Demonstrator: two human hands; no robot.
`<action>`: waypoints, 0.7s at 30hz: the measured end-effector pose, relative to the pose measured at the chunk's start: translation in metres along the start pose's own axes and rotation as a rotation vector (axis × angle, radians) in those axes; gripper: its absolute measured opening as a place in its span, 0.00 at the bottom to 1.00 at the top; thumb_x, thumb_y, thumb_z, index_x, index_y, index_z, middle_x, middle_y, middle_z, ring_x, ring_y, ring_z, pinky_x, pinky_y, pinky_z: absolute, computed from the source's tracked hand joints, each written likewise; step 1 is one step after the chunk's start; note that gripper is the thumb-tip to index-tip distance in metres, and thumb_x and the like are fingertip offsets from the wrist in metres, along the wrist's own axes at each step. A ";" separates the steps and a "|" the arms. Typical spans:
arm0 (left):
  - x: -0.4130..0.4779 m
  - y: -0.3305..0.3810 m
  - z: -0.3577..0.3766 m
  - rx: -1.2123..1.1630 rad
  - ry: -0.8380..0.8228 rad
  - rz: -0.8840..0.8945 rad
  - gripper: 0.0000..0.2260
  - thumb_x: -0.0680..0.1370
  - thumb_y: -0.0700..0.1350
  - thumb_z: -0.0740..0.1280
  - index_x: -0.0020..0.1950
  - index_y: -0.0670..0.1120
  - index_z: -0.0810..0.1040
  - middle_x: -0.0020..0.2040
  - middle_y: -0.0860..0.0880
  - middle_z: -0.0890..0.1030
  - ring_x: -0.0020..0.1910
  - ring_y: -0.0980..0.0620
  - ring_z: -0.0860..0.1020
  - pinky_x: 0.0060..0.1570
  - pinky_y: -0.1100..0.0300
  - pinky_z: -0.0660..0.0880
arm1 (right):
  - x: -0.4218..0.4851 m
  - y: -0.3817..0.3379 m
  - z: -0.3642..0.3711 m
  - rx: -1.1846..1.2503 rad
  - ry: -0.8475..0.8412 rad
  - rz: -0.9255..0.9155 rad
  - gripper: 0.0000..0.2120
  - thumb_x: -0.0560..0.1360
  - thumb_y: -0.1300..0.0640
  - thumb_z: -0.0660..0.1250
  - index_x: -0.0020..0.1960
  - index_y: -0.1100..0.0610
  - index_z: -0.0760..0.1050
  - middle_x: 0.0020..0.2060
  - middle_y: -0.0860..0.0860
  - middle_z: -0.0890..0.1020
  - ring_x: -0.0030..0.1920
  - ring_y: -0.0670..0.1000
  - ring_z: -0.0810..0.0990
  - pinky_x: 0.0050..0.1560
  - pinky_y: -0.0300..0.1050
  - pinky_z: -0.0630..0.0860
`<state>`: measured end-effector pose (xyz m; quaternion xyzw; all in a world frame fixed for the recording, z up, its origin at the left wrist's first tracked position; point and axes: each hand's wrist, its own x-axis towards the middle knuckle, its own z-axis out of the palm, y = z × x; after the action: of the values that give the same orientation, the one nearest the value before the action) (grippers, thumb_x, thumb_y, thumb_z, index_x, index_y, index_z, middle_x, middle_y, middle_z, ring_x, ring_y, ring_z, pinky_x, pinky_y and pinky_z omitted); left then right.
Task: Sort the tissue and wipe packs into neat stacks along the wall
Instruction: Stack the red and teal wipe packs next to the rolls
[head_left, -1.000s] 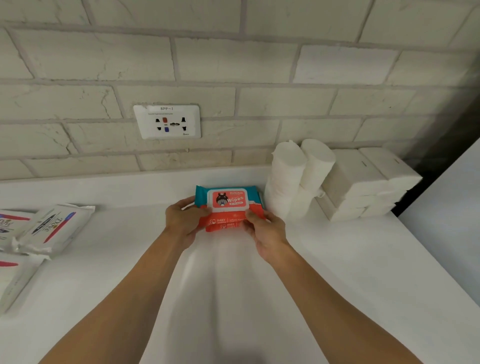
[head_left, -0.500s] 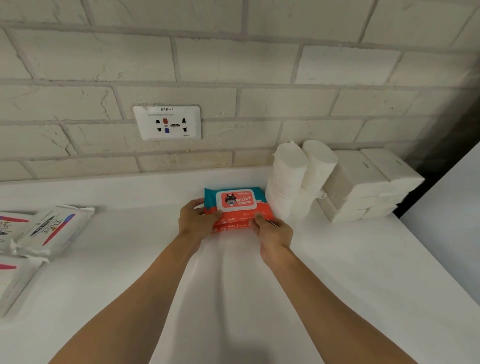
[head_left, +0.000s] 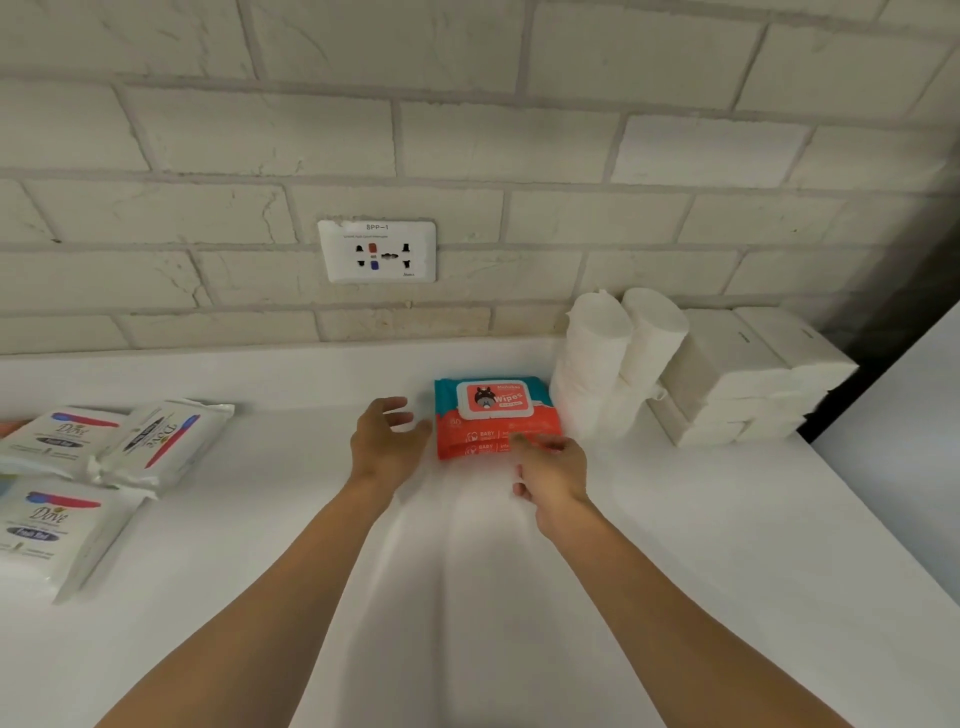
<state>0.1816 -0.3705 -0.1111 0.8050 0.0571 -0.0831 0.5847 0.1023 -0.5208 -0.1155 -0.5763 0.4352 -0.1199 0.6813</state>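
Left grip: I see my left hand (head_left: 387, 441) spread wide, holding nothing, just left of the wipes.
Right grip: my right hand (head_left: 553, 475) loose and unclenched, fingertips (head_left: 522, 441) touching the stack's near edge.
Wipes stack (head_left: 496, 415): two red-and-teal packs reading "Wipes" and "BABY", on the desk (head_left: 467, 597) by the wall.
Beyond my right grip: white rolls (head_left: 613, 358), then white tissue packs (head_left: 748, 379).
Far left: "Dove" packs (head_left: 104, 447).
Socket (head_left: 377, 251): marked "BPP-1".
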 end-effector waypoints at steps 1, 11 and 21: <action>-0.003 -0.001 -0.007 0.013 0.016 0.026 0.19 0.75 0.47 0.72 0.64 0.49 0.73 0.58 0.50 0.80 0.52 0.47 0.80 0.54 0.48 0.80 | -0.007 0.000 0.004 -0.038 -0.055 -0.031 0.13 0.73 0.54 0.72 0.56 0.51 0.73 0.52 0.52 0.81 0.46 0.53 0.80 0.37 0.43 0.79; -0.052 -0.006 -0.108 0.102 0.084 0.241 0.13 0.74 0.44 0.71 0.58 0.50 0.77 0.53 0.54 0.80 0.47 0.51 0.80 0.44 0.62 0.74 | -0.103 0.001 0.047 -0.292 -0.486 -0.268 0.06 0.77 0.59 0.66 0.54 0.55 0.76 0.46 0.51 0.80 0.40 0.50 0.80 0.39 0.45 0.80; -0.084 -0.032 -0.240 0.214 0.092 0.375 0.12 0.75 0.43 0.72 0.57 0.47 0.78 0.53 0.53 0.79 0.48 0.52 0.78 0.43 0.66 0.73 | -0.201 0.036 0.117 -0.349 -0.669 -0.280 0.05 0.77 0.61 0.67 0.52 0.58 0.78 0.44 0.53 0.80 0.36 0.50 0.81 0.38 0.45 0.79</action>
<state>0.1091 -0.1316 -0.0512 0.8618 -0.0760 0.0582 0.4981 0.0563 -0.2965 -0.0608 -0.7442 0.1202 0.0583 0.6544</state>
